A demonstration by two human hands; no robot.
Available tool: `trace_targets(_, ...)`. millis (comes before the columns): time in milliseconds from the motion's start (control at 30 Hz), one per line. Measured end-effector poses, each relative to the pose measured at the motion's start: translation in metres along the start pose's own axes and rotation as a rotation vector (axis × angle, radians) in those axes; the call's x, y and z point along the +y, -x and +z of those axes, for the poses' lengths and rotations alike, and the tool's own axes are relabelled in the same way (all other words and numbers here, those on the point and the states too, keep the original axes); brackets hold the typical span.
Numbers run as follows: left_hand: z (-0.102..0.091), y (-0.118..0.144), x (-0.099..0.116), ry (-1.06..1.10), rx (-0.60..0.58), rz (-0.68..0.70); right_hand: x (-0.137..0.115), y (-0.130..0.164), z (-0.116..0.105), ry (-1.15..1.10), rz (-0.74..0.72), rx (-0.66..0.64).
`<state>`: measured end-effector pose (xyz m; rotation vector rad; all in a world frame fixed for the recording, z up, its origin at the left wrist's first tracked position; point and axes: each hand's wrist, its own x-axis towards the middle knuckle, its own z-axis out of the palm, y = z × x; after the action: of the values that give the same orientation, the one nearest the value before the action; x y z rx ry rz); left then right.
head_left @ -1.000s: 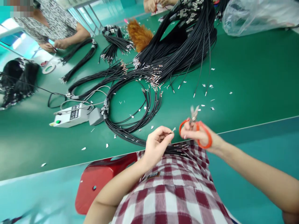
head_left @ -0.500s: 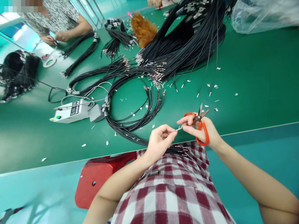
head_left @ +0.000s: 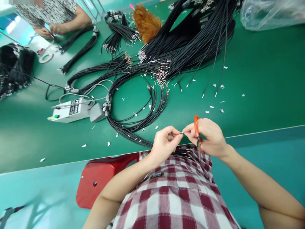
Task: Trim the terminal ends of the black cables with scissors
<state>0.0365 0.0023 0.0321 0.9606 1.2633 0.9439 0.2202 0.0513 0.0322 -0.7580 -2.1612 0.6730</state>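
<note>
I see a big green table [head_left: 262, 79] that fills most of the view. On its far side lies a large heap of black wires [head_left: 190, 41] with metal tips, and from it loops of wire [head_left: 133, 105] run toward the near edge. Near the top right corner sits a clear plastic bag [head_left: 271, 12]. Under the near table edge I see a red stool [head_left: 100, 181], and in front of it a red and white checked shirt [head_left: 176, 197]. To the left of the loops a white box [head_left: 68, 111] with a green button stands on the table, with a grey block just beside it. An orange feather duster [head_left: 146, 22] lies at the far side, next to the heap. At the far left another person's hands [head_left: 47, 30] work on a bundle, with a roll of tape [head_left: 45, 57] near them.

My left hand [head_left: 164, 144] and right hand [head_left: 209, 136] are close together just above the near table edge. The fingertips of both pinch one small metal wire tip [head_left: 182, 132] between them, so both hands are closed on it. The right hand also holds scissors [head_left: 196, 132] with orange handles; the blades point down toward the shirt. A thin bundle of wire ends [head_left: 186, 151] lies across the shirt under the hands. Small white scraps [head_left: 214, 108] are spread on the table beyond the hands.
</note>
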Motion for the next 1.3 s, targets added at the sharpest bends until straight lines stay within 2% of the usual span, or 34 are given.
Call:
trace_targets(67,-0.001,-0.002,-0.001,0.0,0.01,0.021,-0.003,0.003,0.001,0.027,-0.075,0.01)
trace_targets(100,-0.001,-0.002,-0.002,-0.008,0.021,0.05,-0.005,0.004,0.0,0.018,-0.058,0.019)
trace_targets(167,-0.002,-0.003,-0.002,-0.062,0.055,0.142,-0.008,0.006,-0.007,0.021,0.059,0.026)
trace_targets(233,-0.003,-0.001,-0.002,-0.182,0.091,0.273,-0.008,0.005,-0.02,0.157,0.165,0.003)
trace_targets(333,-0.004,0.002,0.001,-0.367,0.085,0.488,-0.004,0.003,-0.045,0.477,0.108,-0.137)
trace_targets(433,-0.006,0.005,0.003,-0.389,0.004,0.599,0.003,-0.001,-0.062,0.52,-0.004,-0.309)
trace_targets(533,-0.01,0.007,0.004,-0.352,-0.088,0.572,0.01,-0.006,-0.065,0.419,-0.073,-0.413)
trace_targets(633,-0.015,0.009,0.005,-0.33,-0.149,0.515,0.016,-0.012,-0.059,0.333,-0.126,-0.482)
trace_targets(967,-0.026,0.013,0.003,-0.218,-0.223,0.502,0.015,-0.016,-0.037,0.144,-0.165,-0.572)
trace_targets(1300,-0.025,0.014,-0.001,-0.064,-0.181,0.515,0.013,-0.012,-0.024,0.172,-0.266,-0.428)
